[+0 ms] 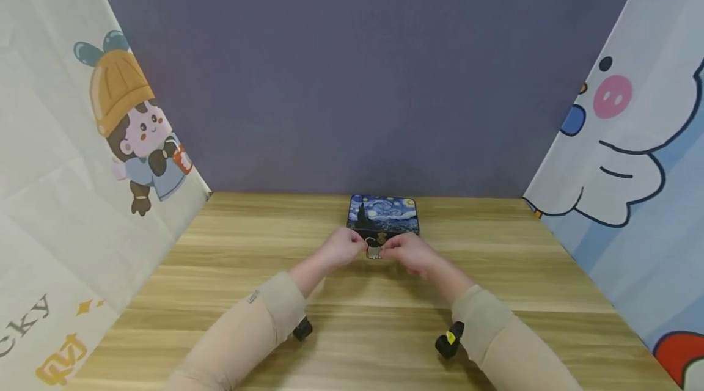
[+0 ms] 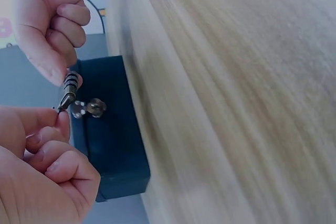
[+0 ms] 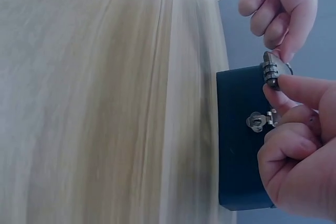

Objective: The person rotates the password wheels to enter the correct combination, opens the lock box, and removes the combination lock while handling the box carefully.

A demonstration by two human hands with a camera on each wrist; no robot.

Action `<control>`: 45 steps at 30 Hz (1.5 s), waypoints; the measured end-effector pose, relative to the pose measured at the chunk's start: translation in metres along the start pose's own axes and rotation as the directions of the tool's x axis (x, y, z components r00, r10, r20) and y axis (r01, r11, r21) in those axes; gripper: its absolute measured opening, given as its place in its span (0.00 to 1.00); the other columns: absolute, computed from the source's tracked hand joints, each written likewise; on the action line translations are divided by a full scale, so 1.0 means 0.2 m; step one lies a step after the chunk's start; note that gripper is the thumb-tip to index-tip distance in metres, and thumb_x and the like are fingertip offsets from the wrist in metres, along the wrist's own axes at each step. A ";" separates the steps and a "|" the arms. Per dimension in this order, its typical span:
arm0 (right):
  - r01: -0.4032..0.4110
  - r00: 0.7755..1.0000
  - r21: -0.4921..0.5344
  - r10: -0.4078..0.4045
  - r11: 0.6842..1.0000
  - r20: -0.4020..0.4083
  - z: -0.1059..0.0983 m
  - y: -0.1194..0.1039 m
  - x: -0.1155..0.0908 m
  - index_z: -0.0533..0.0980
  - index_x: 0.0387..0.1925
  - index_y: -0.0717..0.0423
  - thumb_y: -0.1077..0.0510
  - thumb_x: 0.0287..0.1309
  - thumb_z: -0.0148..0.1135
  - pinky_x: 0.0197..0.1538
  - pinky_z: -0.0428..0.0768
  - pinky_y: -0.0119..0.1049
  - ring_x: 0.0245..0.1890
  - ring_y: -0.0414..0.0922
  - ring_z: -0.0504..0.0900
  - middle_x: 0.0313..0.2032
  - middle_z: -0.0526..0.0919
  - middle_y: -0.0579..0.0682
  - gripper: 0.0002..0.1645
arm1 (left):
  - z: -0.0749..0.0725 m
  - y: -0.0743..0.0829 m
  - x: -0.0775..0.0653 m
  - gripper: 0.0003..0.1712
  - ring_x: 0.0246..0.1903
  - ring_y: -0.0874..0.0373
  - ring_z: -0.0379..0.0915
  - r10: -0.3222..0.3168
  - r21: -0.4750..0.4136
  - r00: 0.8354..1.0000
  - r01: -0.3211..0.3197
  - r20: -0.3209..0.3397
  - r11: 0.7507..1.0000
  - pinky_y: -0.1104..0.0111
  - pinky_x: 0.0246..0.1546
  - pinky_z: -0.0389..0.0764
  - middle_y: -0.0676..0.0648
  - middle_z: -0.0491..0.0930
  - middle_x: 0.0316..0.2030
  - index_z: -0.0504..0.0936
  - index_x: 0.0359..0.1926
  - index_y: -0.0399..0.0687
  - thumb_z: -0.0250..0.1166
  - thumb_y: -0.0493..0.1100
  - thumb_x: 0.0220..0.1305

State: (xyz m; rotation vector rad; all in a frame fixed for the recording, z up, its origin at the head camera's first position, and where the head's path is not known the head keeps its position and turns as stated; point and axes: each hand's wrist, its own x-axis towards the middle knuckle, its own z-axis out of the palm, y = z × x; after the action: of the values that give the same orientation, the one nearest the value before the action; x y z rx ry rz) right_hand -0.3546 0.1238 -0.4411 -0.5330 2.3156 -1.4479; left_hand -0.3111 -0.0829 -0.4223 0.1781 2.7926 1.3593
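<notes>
A small metal combination padlock is held between both hands, in front of a box with a starry night picture on its lid. My left hand pinches the padlock at its shackle end between thumb and forefinger. From the other side, my right hand pinches the body, where the number dials show in the right wrist view. Dark blue-green sides of the box appear in both wrist views, along with a metal latch on its front. Fingers partly hide the padlock.
The box stands near the back edge of a wood-grain table, before a grey-purple panel. Cartoon-printed sheets flank the table on both sides. Black wrist-worn devices show under the sleeves.
</notes>
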 end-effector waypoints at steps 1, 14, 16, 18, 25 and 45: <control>0.006 1.000 -0.015 -0.006 1.000 0.006 0.00 -0.01 -0.01 0.85 0.44 0.57 0.56 0.63 0.69 0.16 0.59 0.32 0.11 0.37 0.55 0.44 0.85 0.50 0.11 | 0.00 0.01 -0.01 0.25 0.12 0.64 0.54 0.013 0.011 1.000 -0.013 0.006 1.000 0.72 0.16 0.58 0.56 0.59 0.11 0.64 0.13 0.52 0.60 0.37 0.67; 0.131 0.990 -0.120 -0.123 0.984 0.076 -0.01 -0.05 -0.10 0.86 0.38 0.58 0.58 0.61 0.70 0.44 0.78 0.43 0.41 0.48 0.80 0.40 0.86 0.49 0.07 | -0.04 0.07 -0.12 0.13 0.14 0.64 0.59 0.109 0.129 0.992 -0.117 0.067 0.985 0.72 0.19 0.63 0.56 0.66 0.13 0.84 0.28 0.33 0.62 0.37 0.68; 0.143 0.987 -0.134 -0.132 0.981 0.086 0.00 -0.05 -0.11 0.87 0.38 0.57 0.57 0.61 0.71 0.42 0.78 0.40 0.41 0.47 0.81 0.40 0.86 0.49 0.07 | -0.04 0.07 -0.13 0.13 0.13 0.65 0.58 0.112 0.136 0.990 -0.123 0.085 0.983 0.72 0.18 0.62 0.57 0.65 0.13 0.84 0.29 0.32 0.62 0.37 0.69; 0.156 0.985 -0.145 -0.143 0.977 0.098 0.01 -0.04 -0.12 0.87 0.38 0.57 0.57 0.61 0.72 0.41 0.78 0.40 0.40 0.47 0.81 0.39 0.87 0.49 0.07 | -0.05 0.06 -0.14 0.12 0.13 0.66 0.57 0.110 0.135 0.989 -0.123 0.102 0.983 0.73 0.17 0.61 0.57 0.64 0.12 0.84 0.29 0.32 0.63 0.37 0.68; 0.192 0.977 -0.171 -0.171 0.966 0.130 0.04 -0.02 -0.16 0.87 0.35 0.55 0.57 0.59 0.73 0.38 0.77 0.39 0.37 0.43 0.78 0.39 0.86 0.46 0.06 | -0.06 0.03 -0.19 0.13 0.12 0.67 0.55 0.125 0.137 0.974 -0.152 0.189 0.979 0.75 0.15 0.59 0.58 0.64 0.12 0.84 0.28 0.31 0.65 0.36 0.67; 0.225 0.961 -0.250 -0.171 0.942 0.219 0.14 0.02 -0.24 0.87 0.31 0.55 0.61 0.55 0.74 0.23 0.69 0.30 0.19 0.36 0.71 0.26 0.84 0.44 0.02 | 0.00 -0.04 -0.28 0.16 0.14 0.67 0.58 0.124 0.208 0.945 -0.192 0.301 0.959 0.75 0.17 0.60 0.57 0.68 0.15 0.80 0.19 0.39 0.65 0.34 0.65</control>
State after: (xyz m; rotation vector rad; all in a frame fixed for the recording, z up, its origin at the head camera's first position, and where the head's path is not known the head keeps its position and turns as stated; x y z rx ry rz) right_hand -0.2988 0.1274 -0.4523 -0.9677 2.3683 -1.1013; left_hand -0.2555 -0.0944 -0.4295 0.5708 2.7263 0.9298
